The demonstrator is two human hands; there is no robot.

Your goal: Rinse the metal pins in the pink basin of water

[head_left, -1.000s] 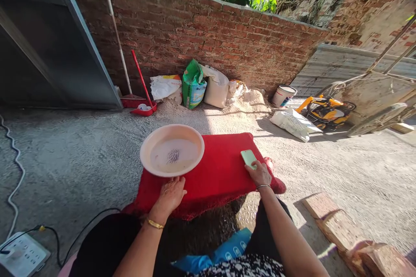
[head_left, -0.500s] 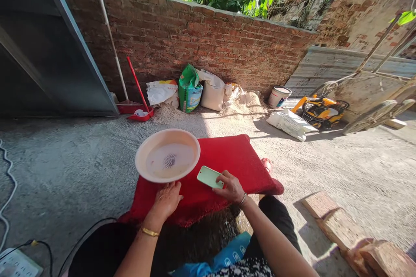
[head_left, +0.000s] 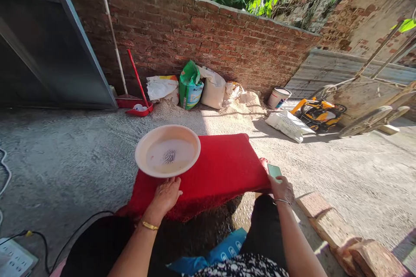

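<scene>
A pale pink basin (head_left: 143, 161) holding cloudy liquid stands on the left part of a red cloth (head_left: 227, 158), which covers a low surface before me. My left hand (head_left: 167, 195) lies on the cloth by the basin's near rim, fingers stretched out, holding nothing. Past the cloth's right end, my right hand (head_left: 282, 190) grips a light green phone case (head_left: 274, 170) by its near end. The case is tilted up, and my fingers cover its lower part.
Bricks (head_left: 331, 223) lie on the ground at right. A power strip (head_left: 16, 256) with a black cable is at lower left. Along the brick wall (head_left: 227, 43) stand a red dustpan (head_left: 139, 111), a green sack (head_left: 190, 88), a paint bucket (head_left: 278, 97) and an orange toy vehicle (head_left: 320, 112).
My right hand has carried the phone case from over the red cloth to the right, beyond the cloth's edge. My left hand has stayed by the basin. The view has tilted slightly down.
</scene>
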